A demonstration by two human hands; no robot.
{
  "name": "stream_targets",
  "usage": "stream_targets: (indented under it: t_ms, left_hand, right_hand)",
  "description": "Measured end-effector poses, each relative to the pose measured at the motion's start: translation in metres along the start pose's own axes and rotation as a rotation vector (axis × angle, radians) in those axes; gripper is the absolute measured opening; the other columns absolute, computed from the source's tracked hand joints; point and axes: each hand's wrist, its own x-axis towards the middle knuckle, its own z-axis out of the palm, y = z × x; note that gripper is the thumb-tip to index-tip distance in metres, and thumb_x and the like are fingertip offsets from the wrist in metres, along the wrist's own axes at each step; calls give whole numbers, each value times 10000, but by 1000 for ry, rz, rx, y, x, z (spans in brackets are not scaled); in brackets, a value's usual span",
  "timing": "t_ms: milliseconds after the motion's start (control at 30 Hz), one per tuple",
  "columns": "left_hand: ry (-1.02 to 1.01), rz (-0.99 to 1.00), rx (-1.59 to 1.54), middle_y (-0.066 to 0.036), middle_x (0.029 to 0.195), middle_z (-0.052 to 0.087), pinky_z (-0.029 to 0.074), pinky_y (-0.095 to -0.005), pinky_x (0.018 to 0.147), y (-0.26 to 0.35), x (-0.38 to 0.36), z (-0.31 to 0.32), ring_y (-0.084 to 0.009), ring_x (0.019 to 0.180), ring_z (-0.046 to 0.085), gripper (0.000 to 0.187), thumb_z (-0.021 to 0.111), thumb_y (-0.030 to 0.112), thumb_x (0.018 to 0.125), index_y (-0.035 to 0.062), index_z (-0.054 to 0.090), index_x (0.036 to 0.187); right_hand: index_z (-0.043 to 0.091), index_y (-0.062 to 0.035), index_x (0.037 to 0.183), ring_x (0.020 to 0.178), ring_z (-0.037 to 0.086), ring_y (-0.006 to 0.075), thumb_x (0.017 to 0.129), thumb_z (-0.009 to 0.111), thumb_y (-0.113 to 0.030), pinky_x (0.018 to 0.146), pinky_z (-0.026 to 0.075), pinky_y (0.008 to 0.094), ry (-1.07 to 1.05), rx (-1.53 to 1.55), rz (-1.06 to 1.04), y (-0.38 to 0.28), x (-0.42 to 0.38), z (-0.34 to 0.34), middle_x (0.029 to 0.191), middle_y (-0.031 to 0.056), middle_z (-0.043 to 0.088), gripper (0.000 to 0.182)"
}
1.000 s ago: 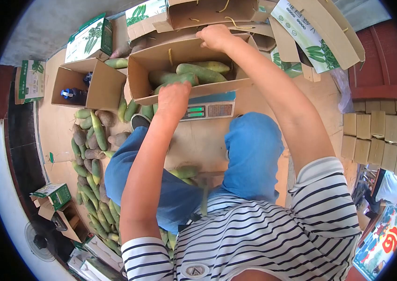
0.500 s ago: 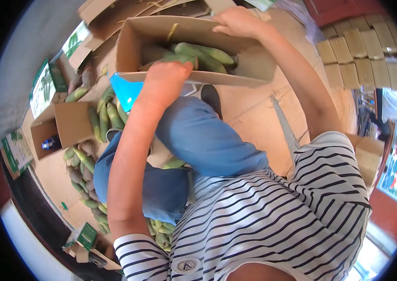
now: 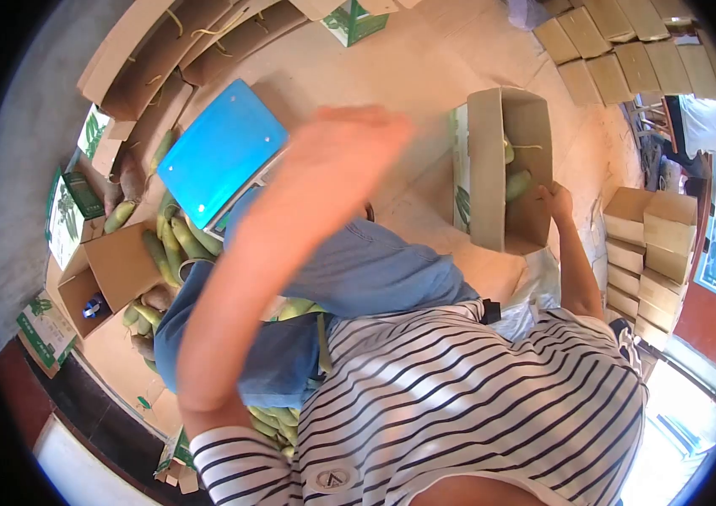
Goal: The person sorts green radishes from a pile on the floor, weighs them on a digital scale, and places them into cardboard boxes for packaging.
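Note:
My right hand (image 3: 555, 203) is closed on the right rim of an open cardboard box (image 3: 486, 169). The box stands tilted to the right of my legs, and a few long green radishes (image 3: 518, 184) show inside it. My left hand (image 3: 364, 131) is in the air over the floor, apart from the box. Motion smears its fingers, so I cannot see whether it holds anything. Left of that hand sits a flat blue-topped scale (image 3: 223, 152) with its surface bare.
More green radishes (image 3: 174, 240) lie on the floor beside my left leg. Open cartons (image 3: 155, 51) line the back left, and another carton (image 3: 126, 261) stands at the left. Stacked boxes (image 3: 649, 244) rise at the right. A printed carton (image 3: 353, 24) is at the back.
The box of radishes has moved from above the blue scale to the right, held by my right hand. My left hand has come away from it, and the blue top is uncovered.

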Motion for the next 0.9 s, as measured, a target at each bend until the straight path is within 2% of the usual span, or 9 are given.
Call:
stream_targets:
  t_ms: [133,300,367,433,500,633,667,767,900]
  left_hand:
    - [43,-380,-59,-153,921,614,466,-338,752,-4,-55,-53,-314,842,590,146,553,89,851,-10,585,953]
    - [195,-578,-126,-156,902,611,470,-334,726,-21,-98,-59,-299,809,598,152,565,77,850,-11,586,972]
    - [278,-672,-148,-162,925,615,475,-345,717,-39,-111,-46,-307,809,601,158,577,83,845,-10,589,973]
    - [316,-652,-80,-162,911,616,477,-366,716,-60,-124,-30,-313,812,605,168,588,93,833,4,581,975]
    - [240,-693,53,-153,881,613,475,-381,704,-64,-127,-24,-307,794,607,174,606,119,816,16,573,952]
    - [112,-685,350,-117,811,595,465,-393,662,-70,-137,-17,-286,745,607,184,640,174,782,46,551,880]
    - [87,-693,372,-121,834,592,464,-400,661,-73,-141,-13,-295,769,597,200,627,184,796,56,557,933]
    - [1,-705,477,-108,813,584,463,-390,666,-80,-148,-6,-274,759,598,198,630,207,789,56,549,888]
    - [28,-658,463,-93,763,573,460,-380,647,-77,-151,-5,-260,735,599,188,638,216,775,63,539,824]
  right_hand:
    - [665,-34,901,796,633,329,797,591,-348,723,478,408,135,64,212,63,-32,10,810,183,654,339]
    - [650,46,842,810,641,326,799,571,-422,701,486,423,86,-79,432,105,-42,31,814,242,643,477]
    - [649,49,831,815,640,335,816,556,-425,698,487,433,-213,-44,419,81,-30,-4,820,251,640,483]
    - [639,30,895,796,629,354,833,541,-413,702,485,438,-170,-322,306,15,-13,-60,799,235,638,458]
    - [615,3,964,793,616,362,867,516,-358,719,480,431,178,-445,-8,-46,18,-102,820,220,632,386]
    - [591,-7,989,872,593,349,877,537,-173,742,467,372,414,144,-648,-262,40,-159,933,191,615,208]
    - [575,-7,1029,867,609,299,880,543,-124,762,465,331,449,125,-808,-306,48,-164,952,177,612,192]
    - [567,-35,1072,1043,539,323,861,551,-170,884,429,377,543,132,-1114,-434,75,-171,1101,154,587,251]
    - [515,-44,1170,1075,532,331,809,614,-260,912,424,404,888,-134,-1120,-531,170,-167,1150,184,566,432]
